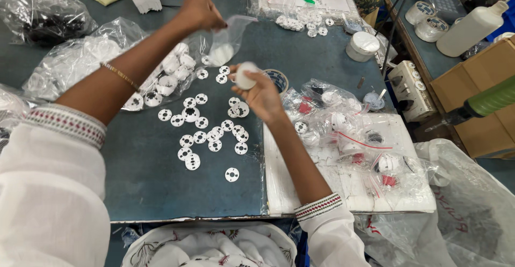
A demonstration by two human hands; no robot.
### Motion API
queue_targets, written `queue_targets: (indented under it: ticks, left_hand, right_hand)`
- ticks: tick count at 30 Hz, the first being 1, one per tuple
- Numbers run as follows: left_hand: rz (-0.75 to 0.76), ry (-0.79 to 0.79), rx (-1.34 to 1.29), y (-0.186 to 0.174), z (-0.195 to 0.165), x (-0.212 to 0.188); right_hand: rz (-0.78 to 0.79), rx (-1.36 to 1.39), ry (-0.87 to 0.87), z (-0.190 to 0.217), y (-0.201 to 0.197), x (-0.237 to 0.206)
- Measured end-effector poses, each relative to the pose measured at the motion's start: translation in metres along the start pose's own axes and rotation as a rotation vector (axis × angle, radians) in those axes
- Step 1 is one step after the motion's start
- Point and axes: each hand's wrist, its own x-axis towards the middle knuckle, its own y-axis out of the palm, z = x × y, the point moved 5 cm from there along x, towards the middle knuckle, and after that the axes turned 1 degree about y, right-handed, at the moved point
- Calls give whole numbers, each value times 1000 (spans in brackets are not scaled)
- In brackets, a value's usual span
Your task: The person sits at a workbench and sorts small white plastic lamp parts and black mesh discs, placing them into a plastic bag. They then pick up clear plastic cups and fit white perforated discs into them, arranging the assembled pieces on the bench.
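While pinched at its top edge and lifted over the blue-grey table [145, 176], clear plastic bag [228, 42] hung open-mouthed from closed left hand [199, 12].
Just below, held small white round part [245, 76] in closed fingers of right hand [263, 95], above scattered white discs [204, 127]; best kept bag mouth wide and steady, part brought directly under the opening.

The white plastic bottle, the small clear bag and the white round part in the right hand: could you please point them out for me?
white plastic bottle [469, 29], head view, middle of its body.
small clear bag [228, 42], head view, its middle, below the left hand [199, 10].
white round part [245, 76], head view, its face, in the right hand [263, 96].
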Motion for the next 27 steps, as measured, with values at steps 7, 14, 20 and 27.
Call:
queue_targets:
  ticks: [7, 14, 20, 27]
  left_hand:
    - [88, 80, -467, 61, 36, -58]
    - [158, -1, -362, 86, 42, -82]
    - [-3, 181, -454, 83, 43, -99]
    - [-278, 402, -168, 54, 17, -105]
  right_hand:
    - [-155, -108, 6, 28, 1, -11]
    - [-220, -210, 39, 31, 10, -9]
    - [-221, -447, 232, 22, -6, 5]
    - [-217, -535, 278, 30, 4, 68]
